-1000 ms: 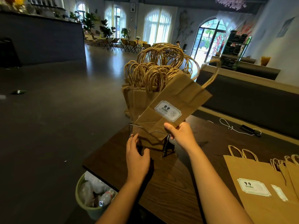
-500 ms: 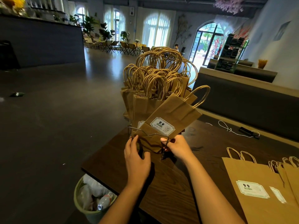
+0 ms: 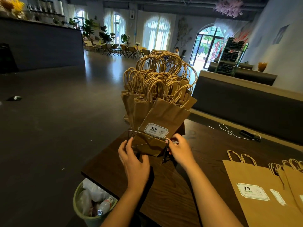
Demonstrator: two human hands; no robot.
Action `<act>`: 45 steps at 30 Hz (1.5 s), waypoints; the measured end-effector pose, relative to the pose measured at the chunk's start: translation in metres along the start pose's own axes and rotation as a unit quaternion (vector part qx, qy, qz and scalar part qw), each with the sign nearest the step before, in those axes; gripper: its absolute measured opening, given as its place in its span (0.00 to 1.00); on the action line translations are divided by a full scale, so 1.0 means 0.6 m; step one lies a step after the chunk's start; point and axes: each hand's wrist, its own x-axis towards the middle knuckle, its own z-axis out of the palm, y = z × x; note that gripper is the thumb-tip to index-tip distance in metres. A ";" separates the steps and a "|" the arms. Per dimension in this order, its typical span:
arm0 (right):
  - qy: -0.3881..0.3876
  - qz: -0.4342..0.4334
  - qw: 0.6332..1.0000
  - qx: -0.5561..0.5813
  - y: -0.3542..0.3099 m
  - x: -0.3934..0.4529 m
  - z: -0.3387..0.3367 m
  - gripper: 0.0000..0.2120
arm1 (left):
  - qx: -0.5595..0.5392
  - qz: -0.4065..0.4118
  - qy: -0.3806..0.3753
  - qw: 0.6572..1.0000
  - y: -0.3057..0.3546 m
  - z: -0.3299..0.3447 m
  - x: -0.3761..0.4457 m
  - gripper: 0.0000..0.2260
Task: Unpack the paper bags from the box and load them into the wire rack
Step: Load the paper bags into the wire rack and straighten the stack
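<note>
1. Kraft paper bag point(image 3: 165, 117) w/ "9.9" label sits at front of wire rack point(image 3: 148, 136), tilted right, bottom end down behind rack's front wire, handles up
2. Rack stands near far-left corner of dark wood worktop point(image 3: 164, 194); packed w/ upright bags point(image 3: 144, 95) behind the front one, twisted handles bunched on top
3. Left hand point(image 3: 134, 161): fingers up against rack's left front corner, thumb curled under bag's lower edge; looks like a light hold on rack/bag edge, exact contact can't tell
4. Right hand point(image 3: 180, 149): fingers curled round front bag's lower right corner at rack's right post, pinching it
5. More bags point(image 3: 262, 185) lie flat on worktop at right, well apart from rack, labels up, overlapping
6. White cable point(image 3: 227, 130) + small black device point(image 3: 246, 133) on worktop's far side
7. Green bin point(image 3: 86, 215) w/ plastic trash on floor, just beside worktop's near-left edge
8. Box not visible in head view
</note>
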 end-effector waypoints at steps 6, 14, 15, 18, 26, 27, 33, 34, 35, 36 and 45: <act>0.032 -0.022 0.997 0.071 -0.010 -0.018 -0.007 0.07 | -0.071 0.070 0.070 0.992 0.027 -0.020 0.008 0.22; 0.055 -0.055 0.976 0.203 -0.056 -0.017 -0.001 0.21 | -0.082 0.089 -0.002 0.993 0.110 -0.045 0.116 0.18; 0.062 -0.055 0.975 0.205 -0.061 -0.015 0.004 0.20 | -0.083 0.084 -0.021 0.993 0.111 -0.046 0.130 0.17; 0.107 -0.079 0.978 0.161 -0.069 -0.005 0.011 0.17 | -0.090 0.071 -0.081 0.990 0.113 -0.056 0.164 0.13; 0.100 -0.050 0.983 0.145 -0.085 0.007 -0.022 0.06 | -0.145 0.016 -0.168 0.975 0.134 -0.092 0.219 0.05; 0.102 -0.042 0.983 0.149 -0.083 0.008 -0.022 0.05 | -0.163 -0.003 -0.164 0.973 0.135 -0.090 0.220 0.04; 0.137 0.006 0.972 0.189 -0.042 0.011 -0.008 0.10 | -0.152 -0.092 -0.137 0.975 0.095 -0.070 0.209 0.08; 0.140 0.011 0.970 0.197 -0.041 0.013 -0.008 0.11 | -0.151 -0.105 -0.131 0.974 0.086 -0.068 0.208 0.08; 0.144 0.012 0.969 0.202 -0.043 0.014 -0.009 0.11 | -0.146 -0.119 -0.128 0.974 0.076 -0.067 0.207 0.07; 0.151 0.012 0.967 0.205 -0.046 0.016 -0.009 0.12 | -0.139 -0.127 -0.127 0.974 0.068 -0.066 0.207 0.05; 0.101 0.042 0.970 0.216 -0.030 -0.001 0.022 0.12 | -0.049 -0.043 -0.043 0.997 0.045 -0.056 0.152 0.07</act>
